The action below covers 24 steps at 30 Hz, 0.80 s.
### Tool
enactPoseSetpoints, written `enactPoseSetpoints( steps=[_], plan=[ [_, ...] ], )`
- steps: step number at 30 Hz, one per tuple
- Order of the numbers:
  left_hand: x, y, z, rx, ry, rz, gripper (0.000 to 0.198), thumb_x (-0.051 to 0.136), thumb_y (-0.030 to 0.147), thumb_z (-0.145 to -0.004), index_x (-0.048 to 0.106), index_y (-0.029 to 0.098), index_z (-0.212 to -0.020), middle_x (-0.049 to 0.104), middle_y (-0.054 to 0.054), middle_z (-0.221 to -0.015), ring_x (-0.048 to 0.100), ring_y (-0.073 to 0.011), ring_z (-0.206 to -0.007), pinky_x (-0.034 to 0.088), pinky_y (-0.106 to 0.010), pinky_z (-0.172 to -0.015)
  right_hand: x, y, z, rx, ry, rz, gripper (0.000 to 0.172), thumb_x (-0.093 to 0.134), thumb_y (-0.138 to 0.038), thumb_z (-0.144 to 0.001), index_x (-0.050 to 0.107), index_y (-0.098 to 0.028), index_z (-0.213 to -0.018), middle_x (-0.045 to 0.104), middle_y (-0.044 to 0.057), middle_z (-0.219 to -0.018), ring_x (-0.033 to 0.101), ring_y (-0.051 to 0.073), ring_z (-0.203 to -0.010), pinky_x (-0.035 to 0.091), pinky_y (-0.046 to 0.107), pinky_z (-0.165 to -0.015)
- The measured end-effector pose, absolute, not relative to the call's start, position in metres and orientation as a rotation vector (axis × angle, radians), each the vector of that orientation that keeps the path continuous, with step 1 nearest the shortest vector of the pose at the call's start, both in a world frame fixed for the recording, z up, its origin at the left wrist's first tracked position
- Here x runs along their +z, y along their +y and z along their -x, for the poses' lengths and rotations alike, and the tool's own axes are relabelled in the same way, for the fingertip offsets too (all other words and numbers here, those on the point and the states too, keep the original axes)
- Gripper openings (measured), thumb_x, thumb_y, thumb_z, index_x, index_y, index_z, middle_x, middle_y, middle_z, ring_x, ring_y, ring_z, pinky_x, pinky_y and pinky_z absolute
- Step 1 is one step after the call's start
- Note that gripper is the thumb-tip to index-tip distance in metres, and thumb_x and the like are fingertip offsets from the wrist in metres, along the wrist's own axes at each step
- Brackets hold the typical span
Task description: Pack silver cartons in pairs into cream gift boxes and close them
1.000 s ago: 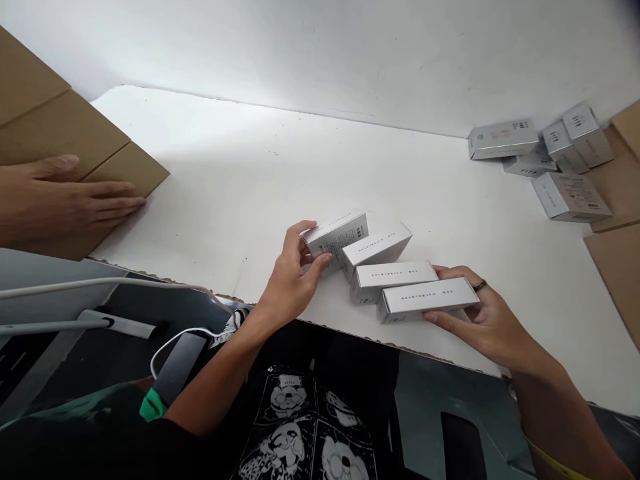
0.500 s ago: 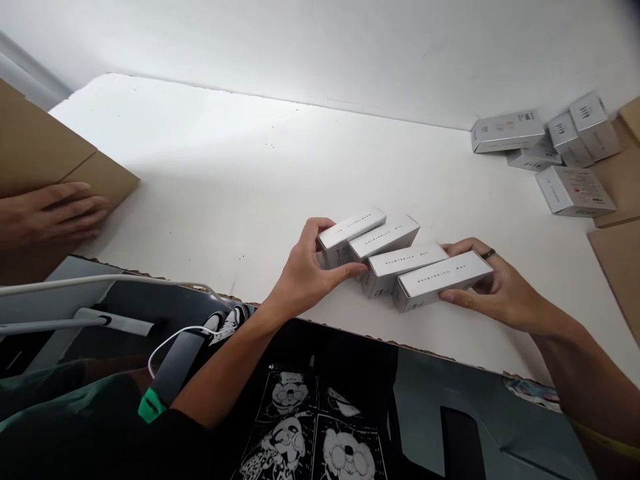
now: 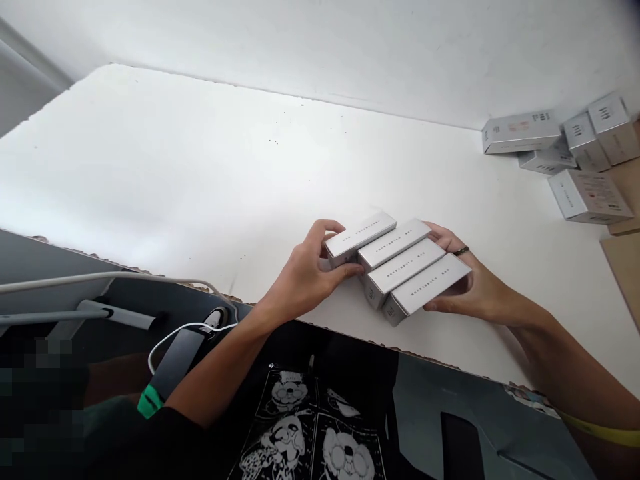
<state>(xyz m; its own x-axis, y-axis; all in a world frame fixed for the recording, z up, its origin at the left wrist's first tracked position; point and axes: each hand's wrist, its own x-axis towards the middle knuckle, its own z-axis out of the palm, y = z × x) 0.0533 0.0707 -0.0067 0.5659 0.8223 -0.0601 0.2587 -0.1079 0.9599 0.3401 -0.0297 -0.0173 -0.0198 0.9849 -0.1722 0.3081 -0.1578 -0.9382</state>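
Several slim white boxes (image 3: pixel 407 263) with small dark lettering stand side by side in a slightly staggered row, near the front of the white table (image 3: pixel 200 173). My left hand (image 3: pixel 313 270) grips the left end of the row, its thumb along the near side and its fingers behind the leftmost box (image 3: pixel 361 238). At the right end, my right hand (image 3: pixel 473 283) wears a dark ring and closes round the rightmost box (image 3: pixel 431 285), thumb in front and fingers behind. Between the two hands the boxes are pressed together; their undersides are hidden.
Similar silver-white boxes (image 3: pixel 523 132) lie in a loose group at the back right, beside brown cardboard (image 3: pixel 623 267). A white wall (image 3: pixel 350 53) borders the table's back. Below the ragged front edge hang a white cable (image 3: pixel 165 275) and a dark rectangular device (image 3: pixel 180 357).
The boxes have been drawn closer together, my right hand moving left and turning them slightly. A co-worker's hand and the brown cardboard at the left have gone out of view.
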Motion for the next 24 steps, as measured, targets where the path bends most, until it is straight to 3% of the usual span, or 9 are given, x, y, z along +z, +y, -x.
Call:
enactPoseSetpoints(
  steps=[2,4,7,10,13,16,18,21,24],
  plan=[
    [-0.01,0.07,-0.052,0.606,0.964,-1.665,0.045,0.079,0.037,-0.087,0.052,0.026,-0.121,0.065,-0.002,-0.087,0.064,-0.0221,-0.082,0.051,-0.036,-0.068,-0.018,-0.028,-0.338,1.255,-1.368,1.536,0.063,0.096,-0.038,-0.06,0.055,-0.029,-0.107,0.042,0.005,-0.159,0.041,0.036,-0.147,0.05,0.053,-0.113],
    [-0.013,0.069,-0.052,0.58,0.965,-1.659,0.043,0.076,0.036,-0.089,0.049,0.025,-0.12,0.063,-0.001,-0.085,0.063,-0.0221,-0.081,0.051,-0.037,-0.069,-0.017,-0.027,-0.335,1.276,-1.347,1.544,0.071,0.097,-0.038,-0.058,0.051,-0.03,-0.11,0.052,0.007,-0.149,0.052,0.034,-0.137,0.055,0.049,-0.105],
    [-0.016,0.064,-0.051,0.559,0.929,-1.603,0.042,0.073,0.033,-0.091,0.041,0.024,-0.118,0.066,-0.006,-0.099,0.066,-0.0249,-0.094,0.054,-0.041,-0.079,-0.011,-0.029,-0.328,1.258,-1.395,1.532,0.096,0.097,-0.034,-0.056,0.041,-0.036,-0.134,0.054,0.005,-0.145,0.059,0.031,-0.128,0.059,0.042,-0.098],
    [-0.018,0.055,-0.051,0.625,0.98,-1.58,0.041,0.072,0.03,-0.09,0.037,0.024,-0.113,0.066,-0.005,-0.099,0.067,-0.0249,-0.094,0.055,-0.041,-0.078,-0.005,-0.037,-0.32,1.267,-1.43,1.501,0.114,0.094,-0.031,-0.063,0.023,-0.042,-0.152,0.056,0.005,-0.142,0.063,0.029,-0.121,0.061,0.04,-0.094],
    [-0.017,0.046,-0.049,0.721,1.0,-1.555,0.037,0.072,0.029,-0.091,0.041,0.024,-0.111,0.069,-0.005,-0.098,0.068,-0.023,-0.09,0.055,-0.04,-0.076,-0.004,-0.052,-0.313,1.206,-1.443,1.532,0.117,0.093,-0.034,-0.067,0.018,-0.047,-0.156,0.053,0.005,-0.143,0.064,0.03,-0.118,0.062,0.042,-0.092],
    [-0.014,0.043,-0.045,0.882,0.997,-1.516,0.032,0.07,0.027,-0.091,0.05,0.024,-0.116,0.071,-0.007,-0.109,0.069,-0.0224,-0.1,0.057,-0.038,-0.082,-0.009,-0.067,-0.308,1.11,-1.421,1.547,0.117,0.094,-0.034,-0.066,0.021,-0.053,-0.155,0.05,0.004,-0.146,0.06,0.034,-0.125,0.061,0.048,-0.098],
    [-0.01,0.045,-0.044,1.032,1.018,-1.445,0.039,0.072,0.028,-0.09,0.053,0.025,-0.123,0.07,-0.006,-0.114,0.068,-0.0222,-0.104,0.059,-0.037,-0.082,-0.013,-0.075,-0.307,1.064,-1.387,1.544,0.118,0.095,-0.032,-0.064,0.022,-0.055,-0.154,0.05,0.004,-0.146,0.058,0.038,-0.127,0.06,0.052,-0.099],
    [-0.003,0.051,-0.044,1.198,1.064,-1.292,0.051,0.075,0.032,-0.088,0.048,0.026,-0.13,0.071,-0.005,-0.106,0.069,-0.0216,-0.099,0.059,-0.035,-0.08,-0.017,-0.084,-0.306,1.054,-1.343,1.528,0.118,0.095,-0.03,-0.062,0.024,-0.056,-0.152,0.052,0.004,-0.144,0.059,0.04,-0.125,0.06,0.053,-0.097],
    [0.002,0.058,-0.048,1.222,1.092,-1.199,0.047,0.076,0.037,-0.089,0.044,0.025,-0.121,0.073,-0.004,-0.096,0.069,-0.0193,-0.087,0.056,-0.032,-0.072,-0.019,-0.087,-0.305,1.095,-1.314,1.522,0.117,0.094,-0.029,-0.063,0.023,-0.057,-0.151,0.053,0.004,-0.142,0.06,0.04,-0.124,0.06,0.054,-0.097]
  ],
)
